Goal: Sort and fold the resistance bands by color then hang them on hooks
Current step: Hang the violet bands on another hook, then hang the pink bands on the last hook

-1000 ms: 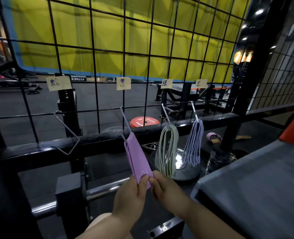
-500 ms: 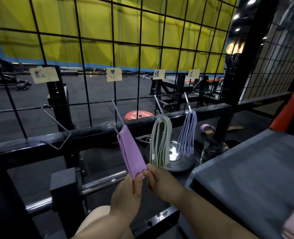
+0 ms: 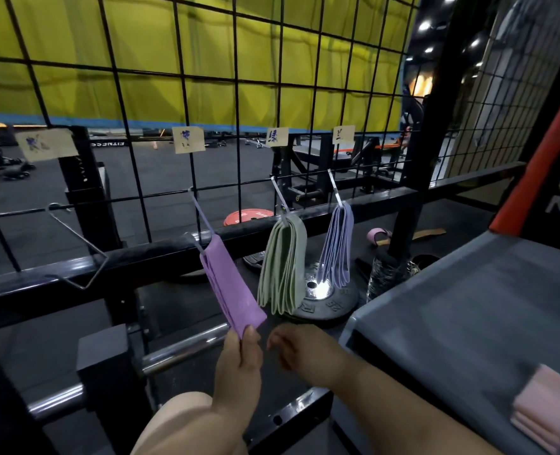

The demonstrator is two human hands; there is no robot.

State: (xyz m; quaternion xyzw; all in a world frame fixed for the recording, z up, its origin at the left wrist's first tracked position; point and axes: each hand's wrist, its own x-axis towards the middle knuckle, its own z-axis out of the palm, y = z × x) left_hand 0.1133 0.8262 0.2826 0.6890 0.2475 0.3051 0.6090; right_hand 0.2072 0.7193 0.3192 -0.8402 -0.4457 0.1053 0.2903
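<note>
Left hand [image 3: 239,359] and right hand [image 3: 291,349]: bare, short fingers. Both forearms [image 3: 354,385] uncovered down to the frame edge. Smooth rounded form [image 3: 170,421] under the left forearm, knee or garment, unclear.

Wire grid [image 3: 234,83]: hooks [image 3: 201,211] in a row carry, left to right, a purple band [image 3: 229,284], green bands [image 3: 283,264] and lavender bands [image 3: 337,247].
Grey bench top [image 3: 469,307]: folded pink bands [image 3: 544,412], stacked at its near right.
Black platform [image 3: 469,218]: weight plate [image 3: 331,303] lying flat.
</note>
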